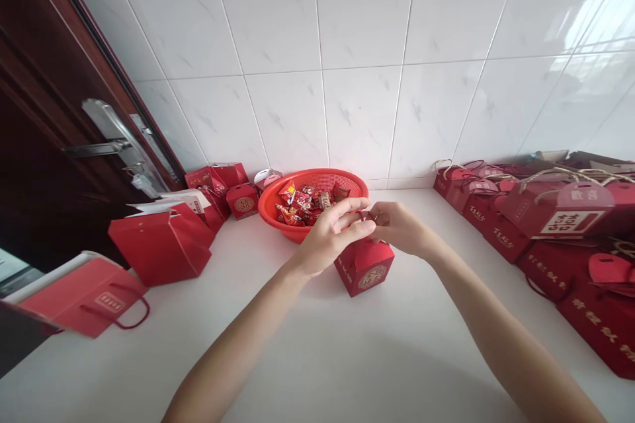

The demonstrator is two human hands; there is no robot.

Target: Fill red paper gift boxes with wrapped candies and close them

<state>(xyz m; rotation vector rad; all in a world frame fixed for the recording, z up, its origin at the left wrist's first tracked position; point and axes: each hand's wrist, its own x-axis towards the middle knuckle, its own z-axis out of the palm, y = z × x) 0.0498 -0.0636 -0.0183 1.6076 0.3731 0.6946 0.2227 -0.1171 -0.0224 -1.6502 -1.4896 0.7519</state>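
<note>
A small red gift box with a round gold emblem stands upright on the white table, its top partly hidden by my hands. Just above it, my left hand pinches a thin dark red ribbon between thumb and fingers. From the other side, my right hand has its fingers closed on the same ribbon, the fingertips of both hands nearly meeting. Behind my left hand sits a red plastic basket holding several wrapped candies.
Red paper bags and a smaller red box stand on the left, near a dark door with a metal handle. Rows of red gift boxes line the right side. A white tiled wall rises behind the table.
</note>
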